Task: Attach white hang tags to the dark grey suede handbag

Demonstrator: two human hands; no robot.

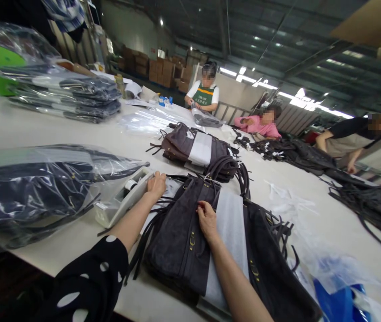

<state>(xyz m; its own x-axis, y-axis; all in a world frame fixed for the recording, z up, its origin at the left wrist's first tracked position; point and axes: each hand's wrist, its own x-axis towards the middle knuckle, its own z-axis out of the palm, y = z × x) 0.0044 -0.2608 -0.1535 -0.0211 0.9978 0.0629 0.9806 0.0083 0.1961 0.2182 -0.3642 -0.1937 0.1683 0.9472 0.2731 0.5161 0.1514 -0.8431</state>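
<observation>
A dark suede bag (177, 232) with buckles and long straps lies on the table in front of me, a pale foam wrap (232, 223) around its middle. My right hand (207, 219) rests on the bag beside the wrap, thumb and fingers curled together; anything pinched there is too small to make out. At the upper end of a white plastic tray (123, 208), my left hand (157, 184) is closed by the rim, its fingertips hidden. A round white-and-black object (130, 184) sits in the tray. Behind lies another wrapped dark bag (177, 143).
Plastic-covered dark bags (43, 188) lie at the left, with a packed stack (69, 94) behind. Loose dark bags and straps (294, 152) cover the right side. Blue and clear plastic (338, 295) lies front right. Several people work across the table (90, 129).
</observation>
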